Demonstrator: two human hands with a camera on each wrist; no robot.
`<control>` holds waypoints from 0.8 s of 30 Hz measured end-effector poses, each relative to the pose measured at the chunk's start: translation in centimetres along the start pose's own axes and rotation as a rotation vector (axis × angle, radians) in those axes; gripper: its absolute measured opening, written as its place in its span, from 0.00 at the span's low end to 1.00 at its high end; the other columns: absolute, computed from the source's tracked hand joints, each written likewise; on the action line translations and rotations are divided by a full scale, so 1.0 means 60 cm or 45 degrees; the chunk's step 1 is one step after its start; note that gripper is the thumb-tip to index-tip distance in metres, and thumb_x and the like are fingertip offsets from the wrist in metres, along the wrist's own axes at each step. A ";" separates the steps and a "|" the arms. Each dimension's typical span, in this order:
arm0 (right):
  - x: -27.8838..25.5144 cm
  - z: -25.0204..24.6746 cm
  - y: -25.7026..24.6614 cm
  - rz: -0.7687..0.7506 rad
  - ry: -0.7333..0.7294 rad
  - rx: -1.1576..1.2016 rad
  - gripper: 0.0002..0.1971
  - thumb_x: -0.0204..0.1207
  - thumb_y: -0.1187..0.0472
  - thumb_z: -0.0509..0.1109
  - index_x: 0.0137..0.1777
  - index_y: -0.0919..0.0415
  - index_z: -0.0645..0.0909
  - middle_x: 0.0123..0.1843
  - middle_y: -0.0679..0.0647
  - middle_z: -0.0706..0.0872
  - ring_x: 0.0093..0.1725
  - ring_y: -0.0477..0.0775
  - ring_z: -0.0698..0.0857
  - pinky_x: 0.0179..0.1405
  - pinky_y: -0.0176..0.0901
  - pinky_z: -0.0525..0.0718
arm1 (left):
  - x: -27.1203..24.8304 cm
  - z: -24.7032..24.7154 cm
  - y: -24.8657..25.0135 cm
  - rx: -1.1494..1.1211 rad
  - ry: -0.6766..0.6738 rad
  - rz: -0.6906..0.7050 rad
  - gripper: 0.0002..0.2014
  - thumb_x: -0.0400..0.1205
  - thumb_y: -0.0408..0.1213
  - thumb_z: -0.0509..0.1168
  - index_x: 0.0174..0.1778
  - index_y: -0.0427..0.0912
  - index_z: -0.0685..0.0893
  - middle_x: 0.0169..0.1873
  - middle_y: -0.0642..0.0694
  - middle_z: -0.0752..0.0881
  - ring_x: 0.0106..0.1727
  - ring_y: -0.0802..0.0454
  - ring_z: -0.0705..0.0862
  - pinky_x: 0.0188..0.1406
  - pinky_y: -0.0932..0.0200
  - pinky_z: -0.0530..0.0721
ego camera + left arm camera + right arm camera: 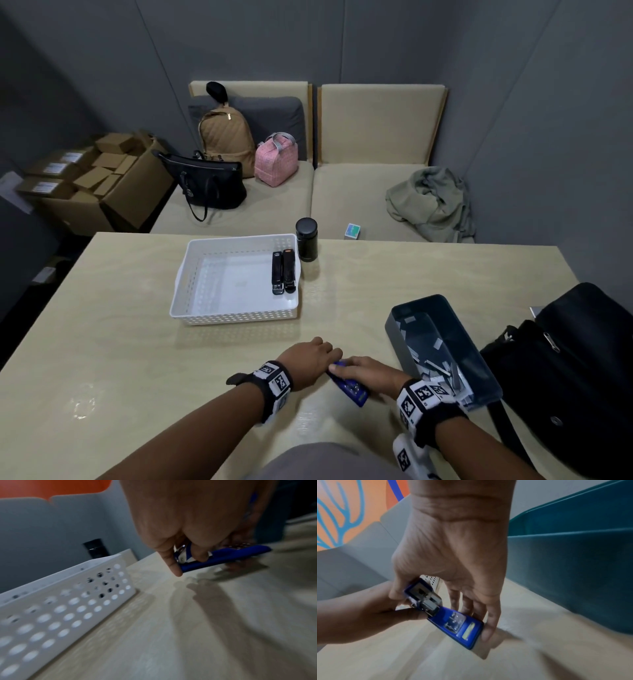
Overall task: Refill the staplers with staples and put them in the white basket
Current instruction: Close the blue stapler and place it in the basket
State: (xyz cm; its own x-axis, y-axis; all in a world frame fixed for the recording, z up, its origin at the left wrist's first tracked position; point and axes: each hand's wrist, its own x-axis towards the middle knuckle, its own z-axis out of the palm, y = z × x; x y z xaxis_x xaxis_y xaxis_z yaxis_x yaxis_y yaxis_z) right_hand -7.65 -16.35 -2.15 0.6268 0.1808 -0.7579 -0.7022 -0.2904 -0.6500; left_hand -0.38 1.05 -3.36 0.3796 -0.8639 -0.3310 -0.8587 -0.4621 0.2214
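Note:
A blue stapler (347,383) lies low over the table near the front edge, held by both hands. My left hand (313,356) pinches its metal hinge end (182,557) between thumb and fingers. My right hand (363,371) grips the stapler (458,623) across its body, thumb on one side and fingers on the other. The stapler's top looks partly raised, with the metal magazine showing. The white basket (233,313) stands farther back on the left, and two black staplers (282,272) lie side by side along its right wall.
A dark teal bin (394,329) with several staple strips stands just right of my hands. A black bag (575,370) lies at the table's right edge. A black bottle (306,240) stands behind the basket. Sofa seats with bags lie beyond the table.

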 end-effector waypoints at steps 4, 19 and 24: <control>0.007 -0.001 -0.037 -0.024 0.025 0.024 0.21 0.72 0.44 0.71 0.56 0.61 0.80 0.42 0.55 0.84 0.35 0.49 0.83 0.32 0.38 0.80 | -0.012 -0.024 -0.034 -0.354 0.333 -0.180 0.19 0.81 0.32 0.64 0.68 0.45 0.72 0.65 0.46 0.78 0.58 0.46 0.83 0.49 0.47 0.85; 0.077 0.061 -0.226 -0.403 0.295 -0.414 0.24 0.84 0.47 0.59 0.78 0.53 0.69 0.84 0.56 0.56 0.84 0.58 0.55 0.83 0.51 0.54 | -0.050 -0.127 -0.143 -2.006 0.890 -0.989 0.15 0.89 0.47 0.51 0.58 0.40 0.75 0.39 0.43 0.83 0.30 0.49 0.82 0.22 0.60 0.80; 0.091 0.065 -0.204 -0.442 0.300 -0.470 0.29 0.82 0.51 0.65 0.81 0.57 0.64 0.83 0.55 0.58 0.82 0.54 0.60 0.80 0.41 0.57 | -0.023 -0.136 -0.242 -1.634 0.718 -1.266 0.18 0.88 0.49 0.48 0.55 0.38 0.73 0.34 0.42 0.78 0.29 0.46 0.77 0.26 0.59 0.77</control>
State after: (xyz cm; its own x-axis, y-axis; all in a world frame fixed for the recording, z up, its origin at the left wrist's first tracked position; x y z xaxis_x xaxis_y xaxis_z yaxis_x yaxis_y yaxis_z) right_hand 3.06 -8.16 1.44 0.8883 0.1220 -0.4427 -0.3029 -0.5689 -0.7646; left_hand 14.40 7.33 1.39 0.8608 0.0034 -0.5090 0.4603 -0.4319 0.7756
